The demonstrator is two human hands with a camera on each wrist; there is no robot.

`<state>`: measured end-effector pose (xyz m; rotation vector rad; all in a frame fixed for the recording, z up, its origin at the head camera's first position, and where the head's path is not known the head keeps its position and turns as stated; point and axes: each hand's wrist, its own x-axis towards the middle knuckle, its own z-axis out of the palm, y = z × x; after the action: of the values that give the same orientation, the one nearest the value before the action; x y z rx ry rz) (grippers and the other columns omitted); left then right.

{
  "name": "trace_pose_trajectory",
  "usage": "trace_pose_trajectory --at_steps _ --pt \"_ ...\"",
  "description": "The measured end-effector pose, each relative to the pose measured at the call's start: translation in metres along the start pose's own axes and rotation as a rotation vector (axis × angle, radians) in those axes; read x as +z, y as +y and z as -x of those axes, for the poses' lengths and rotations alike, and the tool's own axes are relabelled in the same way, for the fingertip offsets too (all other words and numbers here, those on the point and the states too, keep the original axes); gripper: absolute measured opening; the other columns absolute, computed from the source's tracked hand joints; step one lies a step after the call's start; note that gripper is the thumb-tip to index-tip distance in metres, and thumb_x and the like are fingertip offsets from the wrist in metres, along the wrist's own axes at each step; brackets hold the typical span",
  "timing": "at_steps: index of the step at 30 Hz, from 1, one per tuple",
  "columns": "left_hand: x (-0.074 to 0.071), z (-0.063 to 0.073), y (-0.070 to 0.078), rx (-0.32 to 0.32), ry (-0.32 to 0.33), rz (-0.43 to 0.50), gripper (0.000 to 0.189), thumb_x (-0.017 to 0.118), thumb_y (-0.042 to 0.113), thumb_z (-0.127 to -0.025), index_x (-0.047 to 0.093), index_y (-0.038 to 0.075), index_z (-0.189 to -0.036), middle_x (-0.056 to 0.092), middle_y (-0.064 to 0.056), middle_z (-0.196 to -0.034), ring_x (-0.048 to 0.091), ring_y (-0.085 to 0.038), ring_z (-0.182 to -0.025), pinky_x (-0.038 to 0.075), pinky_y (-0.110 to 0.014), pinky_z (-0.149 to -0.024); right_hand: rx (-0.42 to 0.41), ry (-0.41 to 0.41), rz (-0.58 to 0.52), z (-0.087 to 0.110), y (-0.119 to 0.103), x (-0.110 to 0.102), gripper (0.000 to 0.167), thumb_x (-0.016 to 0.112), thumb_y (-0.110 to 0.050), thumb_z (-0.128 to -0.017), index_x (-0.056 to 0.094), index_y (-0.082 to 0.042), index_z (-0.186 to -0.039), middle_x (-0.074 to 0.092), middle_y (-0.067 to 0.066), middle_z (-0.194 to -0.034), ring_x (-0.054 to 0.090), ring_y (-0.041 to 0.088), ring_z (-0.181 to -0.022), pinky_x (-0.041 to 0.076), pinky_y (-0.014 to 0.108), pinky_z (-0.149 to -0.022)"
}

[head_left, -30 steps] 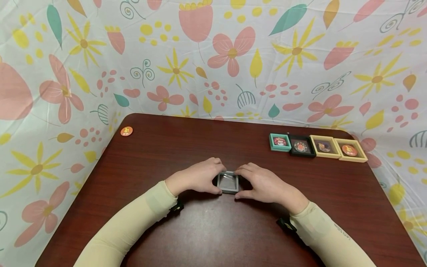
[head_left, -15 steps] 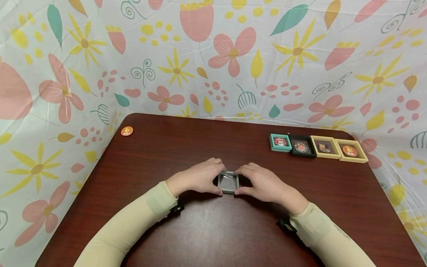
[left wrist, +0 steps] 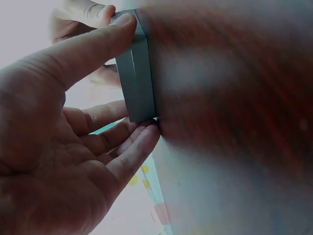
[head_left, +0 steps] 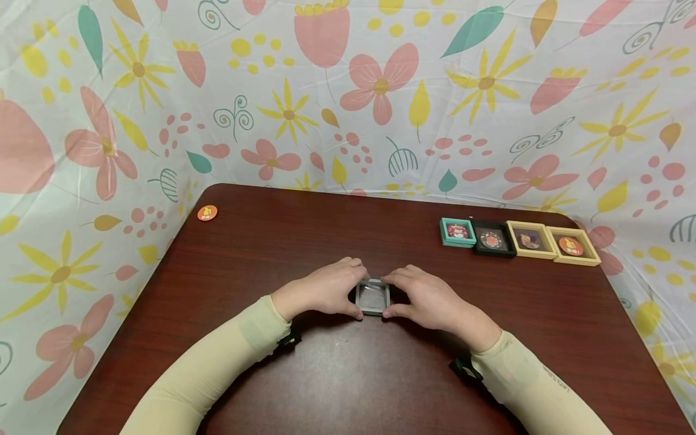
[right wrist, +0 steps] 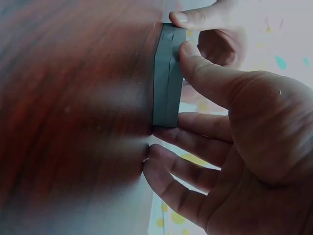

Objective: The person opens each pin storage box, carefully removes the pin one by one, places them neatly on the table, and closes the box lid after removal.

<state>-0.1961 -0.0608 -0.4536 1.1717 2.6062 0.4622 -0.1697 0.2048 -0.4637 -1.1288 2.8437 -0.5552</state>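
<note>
A small square grey display frame [head_left: 373,296] with a clear film window lies flat on the brown table [head_left: 348,374] in the head view. My left hand [head_left: 330,287] grips its left side, thumb at the near corner and fingers at the far edge. On the opposite side my right hand [head_left: 429,297] holds it the same way. From the left wrist, the frame's grey side [left wrist: 136,78] shows a seam along its length, with the left thumb [left wrist: 120,29] on it. The right wrist view has that seam too, beside the right thumb [right wrist: 193,56].
At the back right stand a turquoise frame [head_left: 457,243], a black frame [head_left: 493,252] and two pale yellow frames [head_left: 531,254] in a row, each with a round badge inside. An orange round badge [head_left: 207,212] lies at the back left corner. Flowered cloth [head_left: 326,151] hangs behind the table.
The right thumb has moved in slightly against the frame's near right corner since a second ago. Otherwise both hands and the frame stay in place.
</note>
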Motion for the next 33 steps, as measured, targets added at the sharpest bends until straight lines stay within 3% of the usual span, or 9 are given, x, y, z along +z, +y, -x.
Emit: trace_pose_trajectory --at_steps 8,13,25,29,33 --pt "0.002 0.001 0.004 0.001 -0.005 -0.054 0.064 0.098 0.041 -0.085 0.07 0.005 -0.131 0.063 -0.003 -0.121 0.056 -0.021 -0.114 0.052 -0.033 -0.096 0.006 -0.005 0.013 -0.001 -0.001 0.001 0.07 0.093 -0.047 -0.09 0.073 -0.005 -0.141 0.073 0.008 -0.136 0.066 0.027 -0.126 0.058 0.049 -0.102" --pt "0.005 0.002 0.008 0.012 0.014 -0.124 0.068 0.093 0.054 -0.089 0.07 0.004 -0.13 0.061 -0.003 -0.116 0.054 -0.02 -0.108 0.053 -0.032 -0.089 0.006 -0.004 0.022 -0.001 -0.001 0.001 0.069 0.093 -0.047 -0.091 0.073 -0.005 -0.142 0.073 0.008 -0.136 0.066 0.026 -0.125 0.058 0.049 -0.101" --pt "0.006 0.0 0.009 -0.001 0.031 -0.135 0.065 0.093 0.053 -0.089 0.072 0.005 -0.128 0.063 -0.004 -0.115 0.055 -0.022 -0.108 0.053 -0.034 -0.091 -0.032 -0.023 -0.014 -0.002 0.01 -0.005 0.065 0.089 -0.051 -0.094 0.074 -0.009 -0.141 0.073 0.003 -0.135 0.066 0.022 -0.126 0.058 0.048 -0.103" --pt "0.007 -0.001 0.008 0.002 0.039 -0.138 0.065 0.094 0.052 -0.087 0.072 0.006 -0.127 0.063 -0.003 -0.115 0.055 -0.022 -0.108 0.052 -0.034 -0.093 -0.013 0.031 -0.022 -0.002 0.026 -0.012 0.057 0.088 -0.046 -0.097 0.076 -0.009 -0.138 0.074 0.003 -0.132 0.068 0.023 -0.124 0.058 0.05 -0.102" --pt "0.008 -0.001 0.007 0.003 0.042 -0.145 0.066 0.094 0.053 -0.087 0.072 0.006 -0.128 0.063 -0.004 -0.117 0.056 -0.023 -0.11 0.052 -0.035 -0.097 0.089 0.116 0.016 -0.001 0.048 -0.025 0.055 0.085 -0.044 -0.1 0.076 -0.006 -0.138 0.075 0.01 -0.132 0.068 0.03 -0.125 0.056 0.056 -0.103"
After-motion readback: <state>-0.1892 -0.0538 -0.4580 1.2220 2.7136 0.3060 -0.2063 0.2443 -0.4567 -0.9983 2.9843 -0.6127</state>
